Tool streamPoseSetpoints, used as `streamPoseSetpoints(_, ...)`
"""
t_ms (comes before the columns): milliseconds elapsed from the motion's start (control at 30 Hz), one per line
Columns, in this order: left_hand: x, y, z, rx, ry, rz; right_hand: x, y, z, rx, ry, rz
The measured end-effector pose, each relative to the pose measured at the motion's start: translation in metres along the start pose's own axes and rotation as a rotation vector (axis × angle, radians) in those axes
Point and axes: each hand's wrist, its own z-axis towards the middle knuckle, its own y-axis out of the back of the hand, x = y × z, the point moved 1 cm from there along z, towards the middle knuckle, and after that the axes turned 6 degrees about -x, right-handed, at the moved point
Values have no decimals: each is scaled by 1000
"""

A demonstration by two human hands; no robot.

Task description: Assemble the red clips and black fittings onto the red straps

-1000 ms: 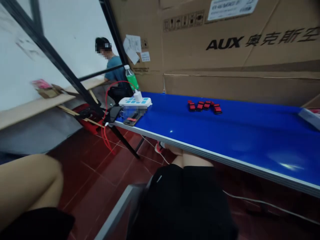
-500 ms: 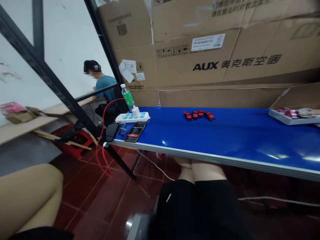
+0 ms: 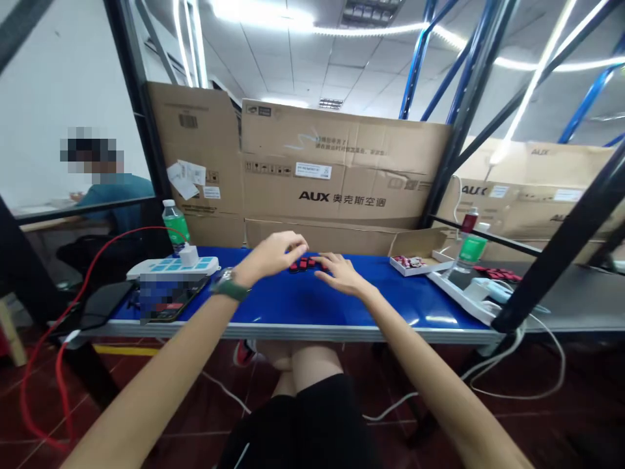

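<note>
Several small red-and-black pieces [image 3: 303, 263] lie in a cluster on the blue tabletop [image 3: 303, 306]; their exact kind is too small to make out. My left hand [image 3: 276, 255], with a watch on its wrist, hovers just left of the cluster. Its fingers bend loosely, apart from the thumb, and nothing shows in them. On the other side, my right hand [image 3: 339, 275] is spread, palm down, its fingertips at the right end of the pieces and partly covering them. Whether it touches them I cannot tell.
At the left are a white power strip [image 3: 202, 266], a phone [image 3: 170, 312], a red cable [image 3: 92, 260] and a green-labelled bottle [image 3: 176, 225]. A cardboard sheet [image 3: 273, 195] stands behind. A small open box [image 3: 430, 264] and a dark post [image 3: 561, 228] are rightward. Someone [image 3: 117, 195] sits far left.
Both my hands have come into view and reached over to the red-and-black pieces. The view has swung up and right, bringing in the ceiling, the right-hand post and another bottle.
</note>
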Motion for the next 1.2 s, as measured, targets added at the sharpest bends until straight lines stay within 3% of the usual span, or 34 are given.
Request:
streamPoseSetpoints(67,-7,-24,-4,170,-21,71,-12,-32,7,204,-159,-76)
streamPoseSetpoints(133,-5,-53,-15,281,-3,152,-23,-60,10,286,-249,-83)
streamPoseSetpoints(233,10,-90,-33,241,71,156,-36,-87,6,281,-291,-41)
streamPoseSetpoints(300,19,-103,-40,252,82,149,-42,-94,2,257,-263,-17)
streamPoseSetpoints(467,21,-100,-43,176,-10,132,-47,-98,0,218,-248,0)
streamPoseSetpoints(633,29,-95,-46,86,102,105,-51,-101,1,167,-235,-16)
streamPoseSetpoints(800,40,-97,-48,173,286,161,-53,-103,1,172,-253,-17)
streamPoseSetpoints(1000,39,-95,-48,198,279,168,-51,-101,-1,134,-224,-54)
streamPoseSetpoints(1200,39,-95,-49,116,284,207,-50,-101,0,52,-304,-154)
